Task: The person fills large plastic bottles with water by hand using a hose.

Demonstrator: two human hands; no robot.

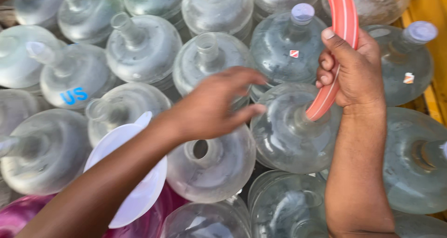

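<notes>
Bottles, big clear water ones, fill almost the whole view, packed side by side and touching, seen from above. The bottle in the middle (288, 131) has an orange hose with pale stripes (336, 56) going down into its neck. The right hand (351, 68) is clamped tight around that hose just above the neck, thumb on top. The left hand (216, 105) is open, fingers spread and blurry, holding nothing; it floats over an open-necked bottle (212, 166) just beside the one with the hose. The two hands are apart. A white plastic funnel (135, 173) lies under the left arm, on top of a pink bottle (18, 214) at the bottom left. A yellow edge (430, 14) shows at the far right. Two bottles near the hose have pale caps: one (302, 13) behind the middle bottle and one (420, 31) at the right. Most other necks look open. I think the hose could slip out of the narrow neck if the grip turns or pulls, and water could spill over the bottles. The moving left hand could also bump the funnel off. Small square stickers, red and white, sit on the two capped bottles (294, 53) and (408, 78). Blue letters (73, 96) are painted on a bottle at the left.
</notes>
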